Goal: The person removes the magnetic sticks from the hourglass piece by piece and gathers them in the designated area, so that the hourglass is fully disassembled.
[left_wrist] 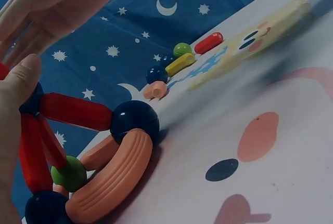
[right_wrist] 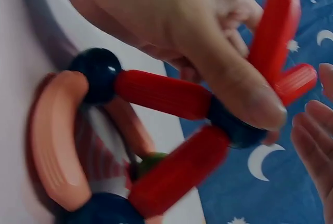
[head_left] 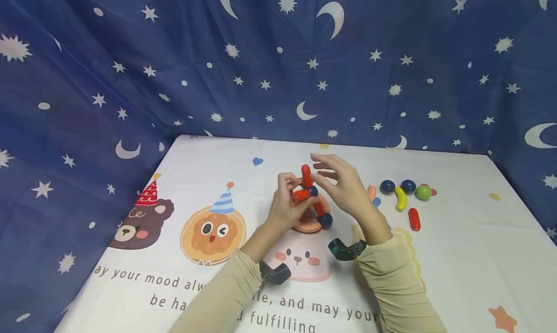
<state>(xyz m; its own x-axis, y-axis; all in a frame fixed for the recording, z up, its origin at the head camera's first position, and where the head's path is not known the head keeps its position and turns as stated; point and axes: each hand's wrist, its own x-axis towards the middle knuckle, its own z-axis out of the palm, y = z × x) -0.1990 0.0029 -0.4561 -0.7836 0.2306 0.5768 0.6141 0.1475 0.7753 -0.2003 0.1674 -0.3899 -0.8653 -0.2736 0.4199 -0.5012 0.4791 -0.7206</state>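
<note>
A toy frame of rods and balls stands on the cloth. Curved orange rods (left_wrist: 117, 182), dark blue balls (left_wrist: 134, 122) and a green ball (left_wrist: 69, 173) form its base. Red rods (right_wrist: 179, 172) slope up from there to a dark blue top ball (right_wrist: 237, 125). My left hand (head_left: 285, 205) grips the frame at this top ball, its thumb pressed across it. Two more red rods (right_wrist: 276, 34) stick out above the ball. Beside them on the right, my right hand (head_left: 345, 185) is raised with fingers spread and holds nothing; its thumb is close to the upright red rod (head_left: 306, 176).
On the right of the table lie loose pieces: two dark blue balls (head_left: 408, 186), a yellow curved rod (head_left: 401, 199), a green ball (head_left: 423, 192) and a red rod (head_left: 414, 219). An orange piece (head_left: 372, 193) is partly behind my right hand. A starry blue curtain (head_left: 261, 57) hangs behind.
</note>
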